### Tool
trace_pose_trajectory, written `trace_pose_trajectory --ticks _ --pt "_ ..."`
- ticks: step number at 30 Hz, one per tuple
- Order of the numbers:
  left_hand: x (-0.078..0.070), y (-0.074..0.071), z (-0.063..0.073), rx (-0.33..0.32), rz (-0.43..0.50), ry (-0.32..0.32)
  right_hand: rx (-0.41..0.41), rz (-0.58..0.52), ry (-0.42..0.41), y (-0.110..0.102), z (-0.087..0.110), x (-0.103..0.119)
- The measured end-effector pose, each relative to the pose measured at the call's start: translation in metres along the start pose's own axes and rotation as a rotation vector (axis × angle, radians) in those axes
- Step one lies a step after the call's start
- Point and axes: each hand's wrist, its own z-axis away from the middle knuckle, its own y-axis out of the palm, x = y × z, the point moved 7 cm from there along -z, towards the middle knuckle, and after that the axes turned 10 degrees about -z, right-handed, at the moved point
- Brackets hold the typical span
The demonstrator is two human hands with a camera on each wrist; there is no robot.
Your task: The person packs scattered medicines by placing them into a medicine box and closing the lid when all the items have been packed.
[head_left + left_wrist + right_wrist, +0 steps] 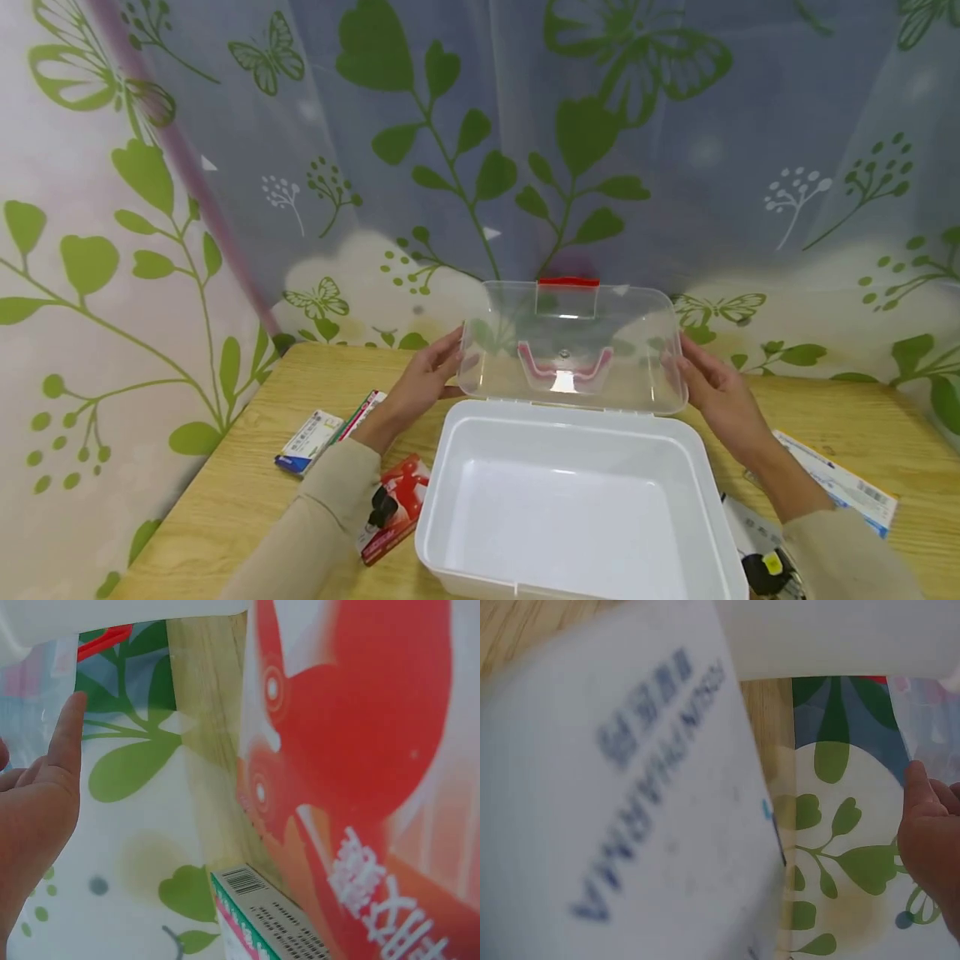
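A white plastic box [570, 517] stands with its inside bare, its clear lid [495, 358] raised upright at the hinge behind it. The lid has a red latch [568, 282] and a pink-red handle [564, 372]. At the lid's left edge, my left hand [423, 379] holds it, some fingertips behind the clear plastic. My right hand [723, 400] holds the opposite edge. In the left wrist view, one finger of the left hand [45, 795] stretches along the lid; the right wrist view shows the right hand [930, 832] touching it too. Parts of both grips are hidden.
Left of the box lie a red-and-white carton [401, 508], a white-and-blue carton [309, 442] and a green-and-pink carton [363, 412]. On the right are a white-and-orange carton [840, 479] and a grey-white carton [750, 529]. A leaf-patterned curtain [420, 208] hangs behind the wooden table [300, 375].
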Motion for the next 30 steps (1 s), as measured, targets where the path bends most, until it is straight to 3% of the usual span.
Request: trace_pose_trajectory --ticks 7,15,30 --pt "0.006 0.002 0.001 0.013 0.025 -0.054 0.003 -0.096 0.092 0.002 0.001 -0.008" --pt "0.013 0.004 0.003 -0.002 -0.049 -0.139 0.059 -0.040 0.191 0.006 0.004 -0.017" --pt "0.018 0.003 0.007 -0.021 -0.087 -0.175 0.181 -0.090 0.318 0.013 0.009 -0.023"
